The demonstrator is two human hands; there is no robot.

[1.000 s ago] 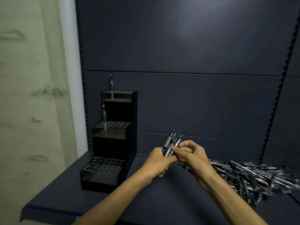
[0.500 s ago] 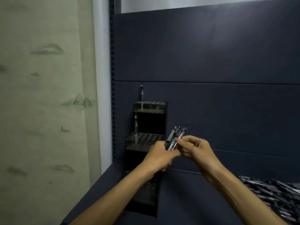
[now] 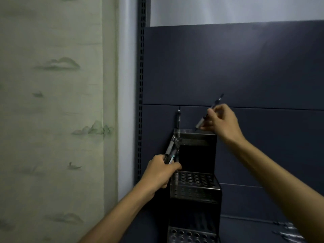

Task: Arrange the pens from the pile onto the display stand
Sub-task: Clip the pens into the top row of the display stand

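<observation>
My right hand (image 3: pixel 221 122) pinches 1 light, stiff pen (image 3: pixel 209 114) mid-barrel above the display stand (image 3: pixel 197 188); my left hand (image 3: pixel 160 170) grips a spare bundle (image 3: pixel 171 150).

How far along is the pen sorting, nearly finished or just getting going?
Just getting going. Done: one pen seems to stand in the stand's top tier. In hand: the right hand tilts a single pen toward that tier; the left hand holds a small bundle. Left: the middle and lower tiers' visible holes look empty, and part of the pile waits at lower right.
</observation>
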